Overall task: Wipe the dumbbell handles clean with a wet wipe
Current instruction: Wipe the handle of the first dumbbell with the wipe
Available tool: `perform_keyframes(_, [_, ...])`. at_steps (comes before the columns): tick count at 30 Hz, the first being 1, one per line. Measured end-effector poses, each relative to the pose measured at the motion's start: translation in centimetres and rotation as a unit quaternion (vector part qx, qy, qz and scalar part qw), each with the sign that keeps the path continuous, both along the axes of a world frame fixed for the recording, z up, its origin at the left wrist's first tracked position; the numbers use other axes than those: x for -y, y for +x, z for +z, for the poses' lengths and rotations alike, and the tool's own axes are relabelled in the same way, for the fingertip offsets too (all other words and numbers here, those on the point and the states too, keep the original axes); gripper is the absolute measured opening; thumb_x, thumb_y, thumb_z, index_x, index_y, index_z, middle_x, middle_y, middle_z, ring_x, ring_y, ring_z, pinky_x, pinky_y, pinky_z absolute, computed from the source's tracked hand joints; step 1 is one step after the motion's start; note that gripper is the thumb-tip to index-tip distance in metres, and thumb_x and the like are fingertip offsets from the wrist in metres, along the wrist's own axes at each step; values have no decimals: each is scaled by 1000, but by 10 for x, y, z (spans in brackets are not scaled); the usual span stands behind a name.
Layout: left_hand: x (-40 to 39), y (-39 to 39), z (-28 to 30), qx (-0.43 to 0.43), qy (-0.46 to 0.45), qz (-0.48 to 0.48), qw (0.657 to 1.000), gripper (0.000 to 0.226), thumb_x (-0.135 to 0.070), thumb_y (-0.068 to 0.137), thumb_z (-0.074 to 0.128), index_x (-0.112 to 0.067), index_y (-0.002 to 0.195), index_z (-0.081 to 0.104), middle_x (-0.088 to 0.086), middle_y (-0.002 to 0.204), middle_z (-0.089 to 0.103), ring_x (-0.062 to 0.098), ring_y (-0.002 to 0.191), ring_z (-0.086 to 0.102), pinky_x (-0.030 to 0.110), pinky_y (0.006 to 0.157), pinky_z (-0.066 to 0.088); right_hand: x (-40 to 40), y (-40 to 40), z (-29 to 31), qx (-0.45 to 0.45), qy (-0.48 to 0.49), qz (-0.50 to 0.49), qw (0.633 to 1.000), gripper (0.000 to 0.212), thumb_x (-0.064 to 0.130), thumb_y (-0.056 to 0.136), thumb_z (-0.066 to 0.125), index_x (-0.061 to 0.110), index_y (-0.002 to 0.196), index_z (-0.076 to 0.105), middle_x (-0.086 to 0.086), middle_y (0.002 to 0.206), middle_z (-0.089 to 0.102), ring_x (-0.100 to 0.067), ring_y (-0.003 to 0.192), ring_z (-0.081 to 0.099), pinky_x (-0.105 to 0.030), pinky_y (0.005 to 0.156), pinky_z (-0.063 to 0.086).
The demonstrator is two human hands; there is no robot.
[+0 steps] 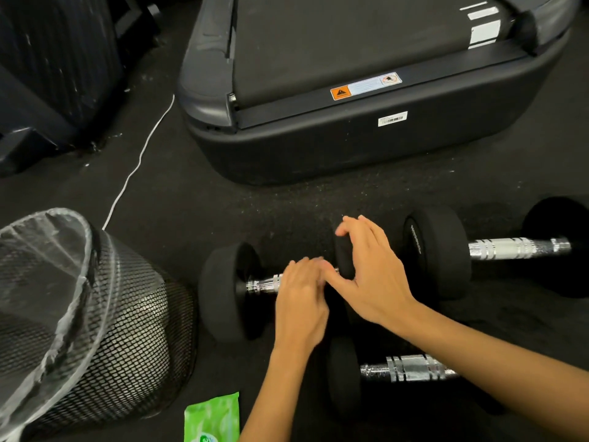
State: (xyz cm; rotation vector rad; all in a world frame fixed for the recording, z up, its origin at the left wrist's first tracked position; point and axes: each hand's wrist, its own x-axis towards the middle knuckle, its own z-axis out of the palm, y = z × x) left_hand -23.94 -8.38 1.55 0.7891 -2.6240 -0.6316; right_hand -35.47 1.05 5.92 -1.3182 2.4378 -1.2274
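left hand [299, 301] lies over the chrome knurled handle [264, 283] of the nearest-left black round-headed dumbbell [223, 291], fingers curled down onto the bar; cannot tell whether a wipe sits beneath them, none shows. right hand [366, 275] cups that dumbbell's right head, fingers bent over its rim, thumb reaching toward the left fingertips.

two more black dumbbells with bare chrome handles: one to the right [516, 248], one nearer the body [408, 368], partly under the right forearm.

green wet-wipe packet [212, 417] lies on the dark rubber floor [197, 199] at the bottom edge, beside a black mesh bin with clear liner [95, 314]. treadmill base [350, 138] beyond.

judgement: brace the head firmly so the bar cannot roll; wrap the handle fully, twist along the knurling, reach both collars.
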Motion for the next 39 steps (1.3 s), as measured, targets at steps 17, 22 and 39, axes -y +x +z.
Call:
perform_keyframes(17, [-6,-1,-5,38,-43,-47,997,56,-21,96,22,-11,149,36,4,155,36,14,146,24,30,122,5,28,-25,9,-14,118,14,993,54,36,93,54,22,145,43,2,145,44,-17,140,29,-34,107,35])
perform_keyframes(22, [-1,-5,-7,67,-110,-36,991,55,-22,97,20,-10,148,36,5,154,38,18,146,25,42,122,10,40,-35,13,-1,138,20,990,53,37,92,55,20,142,47,-1,140,51,-22,135,38,-38,105,38])
perform_keyframes(39, [9,-25,-7,92,-122,13,988,58,-10,95,33,-11,153,24,5,159,26,19,149,13,51,120,10,38,-29,-1,-200,155,10,967,60,45,97,30,16,149,37,-5,151,42,-24,146,26,-49,121,11])
